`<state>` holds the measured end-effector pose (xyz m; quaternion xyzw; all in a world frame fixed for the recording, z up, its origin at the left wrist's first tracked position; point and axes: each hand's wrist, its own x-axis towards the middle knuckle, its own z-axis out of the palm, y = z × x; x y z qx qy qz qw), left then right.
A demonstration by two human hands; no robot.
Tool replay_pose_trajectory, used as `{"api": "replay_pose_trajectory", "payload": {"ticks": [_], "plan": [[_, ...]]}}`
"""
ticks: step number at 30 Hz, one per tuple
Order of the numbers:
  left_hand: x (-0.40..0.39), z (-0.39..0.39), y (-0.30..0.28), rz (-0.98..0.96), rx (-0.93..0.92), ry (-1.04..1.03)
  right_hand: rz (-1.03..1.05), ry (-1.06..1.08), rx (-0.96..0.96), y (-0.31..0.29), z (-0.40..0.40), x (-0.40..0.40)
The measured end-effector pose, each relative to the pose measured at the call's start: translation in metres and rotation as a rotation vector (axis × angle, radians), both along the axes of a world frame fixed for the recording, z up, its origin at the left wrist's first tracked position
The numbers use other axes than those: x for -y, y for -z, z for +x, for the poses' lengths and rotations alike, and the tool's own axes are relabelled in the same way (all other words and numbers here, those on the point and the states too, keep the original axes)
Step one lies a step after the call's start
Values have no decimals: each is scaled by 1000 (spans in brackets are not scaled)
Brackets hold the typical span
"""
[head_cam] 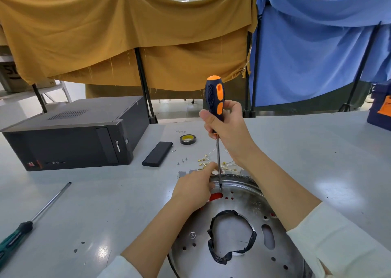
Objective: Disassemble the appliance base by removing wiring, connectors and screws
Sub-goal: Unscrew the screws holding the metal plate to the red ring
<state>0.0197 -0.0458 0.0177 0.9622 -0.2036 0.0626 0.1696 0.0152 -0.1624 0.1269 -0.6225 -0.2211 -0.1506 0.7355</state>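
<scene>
Steel appliance base [239,231] lies under both hands: left hand [193,190] grips its rim, right hand [228,127] grips screwdriver [214,100].

Open table [306,150] lies right of the metal base [239,225]. To the left, a computer [69,138] blocks the far side and a green screwdriver [31,222] lies nearer. Beyond the base, loose screws [182,161], wires [208,161], a black case [157,154] and a tape roll [188,139] crowd the way.
</scene>
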Motion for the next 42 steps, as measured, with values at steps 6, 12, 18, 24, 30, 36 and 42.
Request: {"api": "replay_pose_trajectory", "payload": {"ticks": [6, 12, 18, 24, 30, 36, 42], "plan": [[0, -2, -4, -86, 67, 37, 22, -37, 4, -1, -2, 1], [-2, -2, -15, -63, -4, 49, 104, -46, -56, -2, -1, 6], [-4, 0, -27, -77, -148, 114, 58, -2, -10, 1, -2, 7], [-1, 0, -27, -47, -122, 116, 147, -87, -46, 1, -2, 8], [3, 1, -25, -68, -122, 119, 61, 61, -19, 4, -2, 7], [4, 2, -24, -59, -85, 114, 121, -97, -45, 2, -5, 7], [6, 3, -23, -9, -55, 105, 23, 72, -19, 6, -5, 4]]}}
